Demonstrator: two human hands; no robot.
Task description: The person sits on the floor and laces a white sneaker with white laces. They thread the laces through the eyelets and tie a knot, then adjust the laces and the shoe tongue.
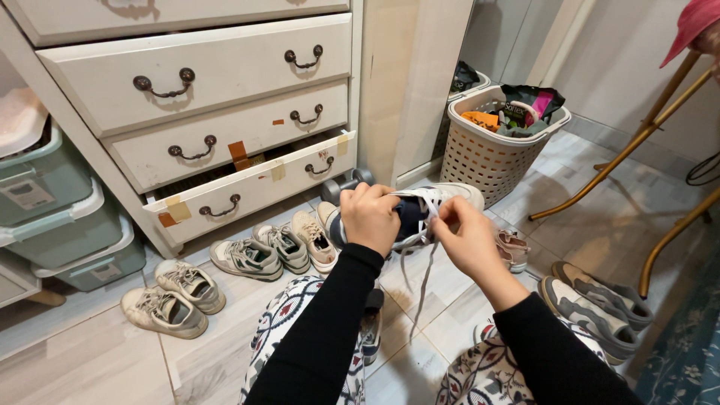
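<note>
Sneaker [409,214], likely light with limp laces [424,259], is held by left hand [369,217]; lace pinched by right hand [466,238], basket [487,161] at one o'clock

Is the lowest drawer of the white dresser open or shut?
Open: the lowest drawer tilts forward, leaving a dark gap above it.

You wear long, close-fitting black sleeves down to both wrists, leaving your left hand [369,217] and right hand [466,240] bare, and white trousers with a dark floral pattern.
</note>
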